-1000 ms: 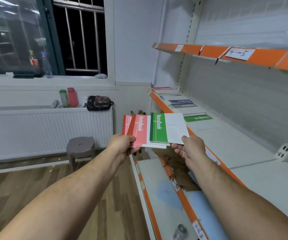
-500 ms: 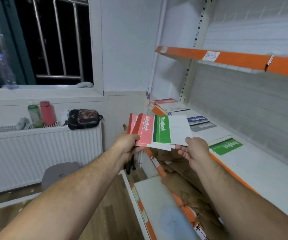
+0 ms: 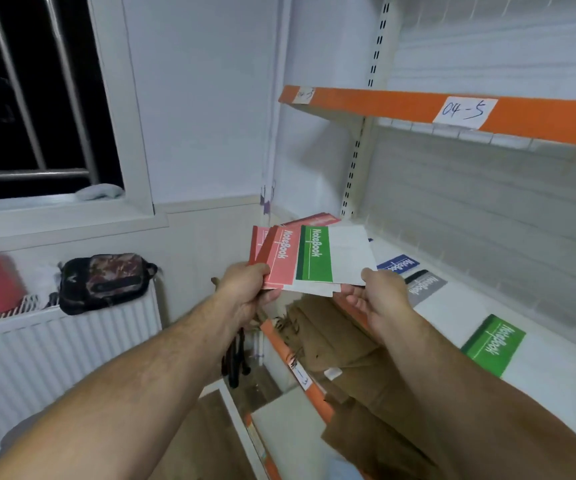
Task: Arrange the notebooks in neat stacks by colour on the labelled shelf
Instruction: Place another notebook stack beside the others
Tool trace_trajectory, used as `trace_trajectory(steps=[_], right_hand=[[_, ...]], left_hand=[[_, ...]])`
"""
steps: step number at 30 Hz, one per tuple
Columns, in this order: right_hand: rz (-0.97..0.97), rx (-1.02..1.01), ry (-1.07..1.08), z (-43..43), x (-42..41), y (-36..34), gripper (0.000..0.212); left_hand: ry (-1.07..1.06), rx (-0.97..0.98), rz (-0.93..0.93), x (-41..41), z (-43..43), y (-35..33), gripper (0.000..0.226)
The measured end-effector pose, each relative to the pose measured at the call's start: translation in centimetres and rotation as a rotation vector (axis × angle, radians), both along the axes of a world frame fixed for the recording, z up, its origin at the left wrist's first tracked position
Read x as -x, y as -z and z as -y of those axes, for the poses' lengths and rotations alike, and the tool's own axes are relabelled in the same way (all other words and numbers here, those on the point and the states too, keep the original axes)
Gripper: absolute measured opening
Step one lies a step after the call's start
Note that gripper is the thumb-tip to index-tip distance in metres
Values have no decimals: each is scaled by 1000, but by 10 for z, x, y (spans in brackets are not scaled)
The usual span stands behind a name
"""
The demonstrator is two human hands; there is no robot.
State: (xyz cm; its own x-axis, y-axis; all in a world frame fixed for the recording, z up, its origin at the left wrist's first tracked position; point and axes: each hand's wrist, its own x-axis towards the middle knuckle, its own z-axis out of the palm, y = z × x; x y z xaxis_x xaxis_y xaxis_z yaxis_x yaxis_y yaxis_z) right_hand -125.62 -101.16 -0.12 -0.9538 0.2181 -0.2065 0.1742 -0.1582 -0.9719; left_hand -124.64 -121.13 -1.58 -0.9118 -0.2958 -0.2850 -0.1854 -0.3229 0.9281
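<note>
Your left hand [image 3: 246, 289] grips the fanned red notebooks [image 3: 279, 261]; your right hand [image 3: 380, 294] pinches the green notebook [image 3: 314, 254] by its corner. Slide it free, then square it onto the other green notebook [image 3: 492, 344] lying on the shelf [image 3: 453, 317].

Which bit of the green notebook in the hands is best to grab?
Pinch the green notebook at its white right edge, coming from the right: that side sticks out free, while the left hand grips the pink notebooks at the other side.

bare left grip [image 3: 245, 294], bare right grip [image 3: 382, 297], lightly haired forearms [image 3: 148, 379]
</note>
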Motion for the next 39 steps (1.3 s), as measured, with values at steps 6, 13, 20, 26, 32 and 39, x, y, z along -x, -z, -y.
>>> trace_trajectory(steps=[6, 13, 20, 26, 32, 39], right_hand=[[-12, 25, 67, 0, 95, -9, 17], [0, 22, 163, -12, 168, -5, 14], [-21, 0, 326, -11, 209, -4, 16], [-19, -14, 497, 9, 230, -5, 11], [-18, 4, 645, 35, 229, -3, 14], [-3, -15, 720, 56, 220, 1, 18]], left_hand=[[26, 100, 2, 98, 6, -13, 12], [165, 142, 38, 196, -1, -12, 15], [345, 181, 13, 290, -1, -2, 13], [552, 314, -29, 361, 10, -1, 21], [656, 569, -85, 388, 17, 5, 24], [768, 1078, -226, 397, 26, 9, 18]])
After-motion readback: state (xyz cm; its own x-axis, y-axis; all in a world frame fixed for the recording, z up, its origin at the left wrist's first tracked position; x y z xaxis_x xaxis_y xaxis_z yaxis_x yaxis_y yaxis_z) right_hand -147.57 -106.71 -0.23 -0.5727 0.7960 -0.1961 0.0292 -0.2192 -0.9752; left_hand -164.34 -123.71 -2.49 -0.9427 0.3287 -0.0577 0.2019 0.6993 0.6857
